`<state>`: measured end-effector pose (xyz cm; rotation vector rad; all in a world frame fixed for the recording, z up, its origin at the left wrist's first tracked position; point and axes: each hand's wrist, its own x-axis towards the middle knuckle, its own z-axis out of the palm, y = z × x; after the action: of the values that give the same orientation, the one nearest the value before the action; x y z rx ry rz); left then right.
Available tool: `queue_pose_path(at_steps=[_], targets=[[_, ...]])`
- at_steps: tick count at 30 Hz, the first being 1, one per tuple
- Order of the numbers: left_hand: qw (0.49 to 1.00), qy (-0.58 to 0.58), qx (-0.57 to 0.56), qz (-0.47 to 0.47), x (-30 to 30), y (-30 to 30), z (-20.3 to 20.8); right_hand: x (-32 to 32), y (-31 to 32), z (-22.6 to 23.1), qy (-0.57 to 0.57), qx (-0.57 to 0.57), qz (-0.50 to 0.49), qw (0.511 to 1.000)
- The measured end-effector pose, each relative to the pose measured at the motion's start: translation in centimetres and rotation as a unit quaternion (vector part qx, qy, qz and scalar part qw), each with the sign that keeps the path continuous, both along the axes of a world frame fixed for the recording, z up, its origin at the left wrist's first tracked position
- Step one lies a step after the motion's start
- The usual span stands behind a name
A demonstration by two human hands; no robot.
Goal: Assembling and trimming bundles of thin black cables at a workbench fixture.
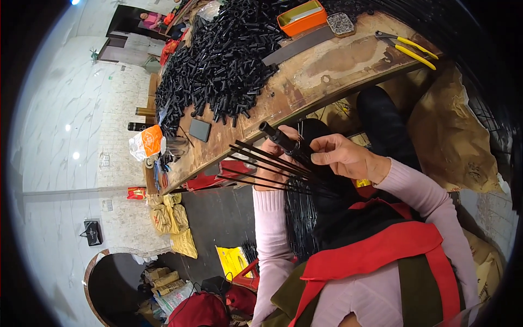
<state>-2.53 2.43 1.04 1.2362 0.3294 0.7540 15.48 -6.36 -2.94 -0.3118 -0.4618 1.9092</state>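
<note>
Over my lap, my left hand point(271, 156) is closed around a black plastic tube point(280, 139), its open end pointing up and left. Long thin black rods point(261, 159) fan out beside it, like umbrella ribs. A few thin silvery wires point(300, 128) stick up near the left fingertips. My right hand point(344, 157) is pinched, thumb against forefinger, right beside the tube's lower part. What sits between those fingertips is too small to make out. A bundle of dark rods point(303, 229) hangs down between my forearms.
A wooden workbench point(327, 76) carries a big heap of short black tubes point(218, 60), an orange box point(301, 19), a small tub of metal bits point(340, 24), yellow-handled pliers point(408, 48) and a dark square box point(200, 130). Yellow sacks point(169, 218) lie on the floor at left.
</note>
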Motion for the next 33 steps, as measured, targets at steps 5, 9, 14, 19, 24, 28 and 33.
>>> queue_pose_path(at_steps=[5, 9, 14, 19, 24, 28, 33], targets=[[0.99, -0.107, -0.09, -0.004, 2.4, -0.3, -2.1, -1.1, -0.5, 0.0, 0.019, -0.025, -0.1, 0.995], [0.956, -0.058, -0.227, 0.176, 3.1, -2.5, -2.7, -0.6, -0.5, -0.3, 0.007, -0.03, -0.186, 0.982], [0.967, 0.098, -0.064, 0.228, 1.2, -5.5, -0.9, -2.8, -0.8, -0.3, -0.037, -0.034, -0.23, 0.972], [0.932, 0.128, 0.009, 0.338, 2.8, -7.5, 2.1, -4.6, -2.2, -0.2, -0.106, 0.007, -0.261, 0.959], [0.935, 0.108, -0.005, 0.337, 3.0, -6.7, 1.8, -3.8, -1.3, 0.6, -0.076, -0.004, -0.241, 0.967], [0.937, 0.102, 0.01, 0.334, 3.7, -6.5, 1.9, -2.9, -0.7, 0.0, -0.049, -0.006, -0.225, 0.973], [0.94, 0.116, 0.038, 0.318, 4.4, -6.4, 1.2, -1.2, 0.2, -1.8, -0.012, -0.025, -0.162, 0.986]])
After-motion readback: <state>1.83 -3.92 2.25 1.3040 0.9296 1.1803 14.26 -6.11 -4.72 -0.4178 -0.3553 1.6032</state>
